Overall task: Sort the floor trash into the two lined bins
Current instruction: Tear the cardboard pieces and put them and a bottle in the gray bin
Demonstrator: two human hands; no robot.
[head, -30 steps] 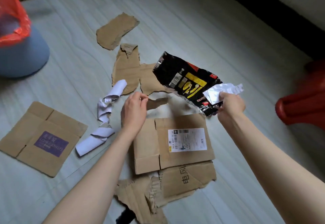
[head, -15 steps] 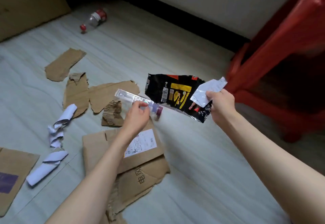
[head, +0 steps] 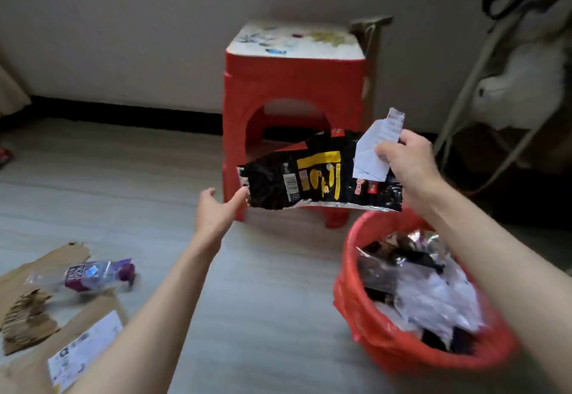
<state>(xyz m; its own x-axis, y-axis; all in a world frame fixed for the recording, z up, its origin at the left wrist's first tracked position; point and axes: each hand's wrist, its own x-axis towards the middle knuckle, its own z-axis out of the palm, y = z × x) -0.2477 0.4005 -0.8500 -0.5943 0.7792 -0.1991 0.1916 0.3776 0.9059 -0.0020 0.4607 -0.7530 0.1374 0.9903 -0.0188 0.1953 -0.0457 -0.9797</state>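
Observation:
My right hand (head: 405, 161) grips a black and yellow snack wrapper (head: 312, 177) together with a white paper slip (head: 376, 149), held in the air above and to the left of a bin with a red liner (head: 365, 310). That bin holds wrappers and crumpled paper. My left hand (head: 216, 211) is open, with its fingertips at the wrapper's left edge. A clear plastic bottle with a purple label (head: 89, 276) lies on the floor at the left, next to torn cardboard (head: 28, 322).
A red plastic stool (head: 294, 90) stands against the wall behind the wrapper. A cardboard sheet with a white shipping label (head: 83, 347) lies at the lower left. Metal rack legs and cloth (head: 510, 90) fill the right side. Pale floor lies between the cardboard and the bin.
The view swung right, from the cardboard to the stool and the red-lined bin. My left hand let go of the bottle, which now lies on the floor. My right hand carried the wrapper over the bin.

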